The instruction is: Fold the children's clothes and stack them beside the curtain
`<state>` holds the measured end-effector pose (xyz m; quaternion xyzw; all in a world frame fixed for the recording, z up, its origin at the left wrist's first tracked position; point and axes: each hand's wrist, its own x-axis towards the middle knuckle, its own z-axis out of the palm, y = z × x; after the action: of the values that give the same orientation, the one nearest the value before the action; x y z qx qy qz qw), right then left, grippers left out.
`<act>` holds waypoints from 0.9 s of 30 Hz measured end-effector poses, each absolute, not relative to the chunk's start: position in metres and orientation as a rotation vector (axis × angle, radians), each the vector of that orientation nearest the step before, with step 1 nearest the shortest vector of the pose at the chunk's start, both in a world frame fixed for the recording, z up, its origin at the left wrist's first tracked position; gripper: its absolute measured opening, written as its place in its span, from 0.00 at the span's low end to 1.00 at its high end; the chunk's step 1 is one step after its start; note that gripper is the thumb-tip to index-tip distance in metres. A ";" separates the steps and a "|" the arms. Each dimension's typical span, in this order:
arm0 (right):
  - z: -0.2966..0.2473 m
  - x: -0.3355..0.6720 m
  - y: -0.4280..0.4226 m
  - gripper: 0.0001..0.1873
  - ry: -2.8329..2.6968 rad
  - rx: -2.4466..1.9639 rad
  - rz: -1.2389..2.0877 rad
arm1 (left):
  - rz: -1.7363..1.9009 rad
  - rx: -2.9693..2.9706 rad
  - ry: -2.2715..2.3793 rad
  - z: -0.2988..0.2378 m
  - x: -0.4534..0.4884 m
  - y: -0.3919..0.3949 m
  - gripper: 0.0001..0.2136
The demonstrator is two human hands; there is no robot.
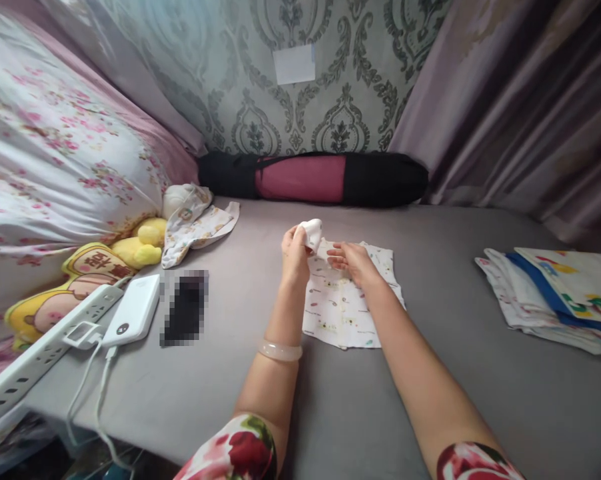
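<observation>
A small white printed baby garment (343, 303) lies flat on the grey bed (330, 400) in front of me. My left hand (295, 252) is closed on a corner of that garment, lifted and folded over into a white bunch (312, 233). My right hand (351, 260) rests on the garment's upper part with its fingers stretched toward the left hand. A pale bangle (279, 351) sits on my left wrist.
Folded colourful cloths (555, 297) are stacked at the right. At the left lie a white power bank (133, 311), a dark blurred phone (184, 308), a power strip (45, 347), a yellow plush toy (140, 245) and another small garment (198, 223). A black and pink roll (313, 177) lies against the wall.
</observation>
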<state>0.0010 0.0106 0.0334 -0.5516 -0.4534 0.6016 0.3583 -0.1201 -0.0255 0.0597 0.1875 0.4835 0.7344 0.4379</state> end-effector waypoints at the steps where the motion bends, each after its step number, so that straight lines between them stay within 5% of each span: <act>1: 0.034 0.011 0.007 0.13 -1.037 -1.380 1.645 | 1.780 0.531 1.255 0.057 -0.114 -0.027 0.15; 6: 0.029 0.042 -0.004 0.22 -0.779 -1.297 1.835 | 1.523 0.927 1.390 0.038 -0.091 -0.029 0.23; 9: 0.026 0.045 -0.002 0.27 -0.740 -1.268 1.861 | 1.470 1.126 1.523 0.031 -0.096 -0.030 0.20; 14: 0.024 0.042 0.000 0.15 -0.696 -1.270 1.808 | 0.991 1.557 1.983 0.035 -0.130 -0.041 0.24; 19: 0.018 0.038 -0.002 0.05 -0.810 -1.423 1.543 | 0.497 1.599 2.087 0.031 -0.154 -0.048 0.33; 27: 0.013 0.043 -0.004 0.10 -1.548 -1.890 0.701 | 0.876 1.268 1.996 0.011 -0.163 -0.045 0.28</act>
<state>0.0430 -0.0039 0.0133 -0.7103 -0.5819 0.2635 0.2955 -0.1630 -0.0452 0.0105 0.4789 0.7537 0.3310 0.3049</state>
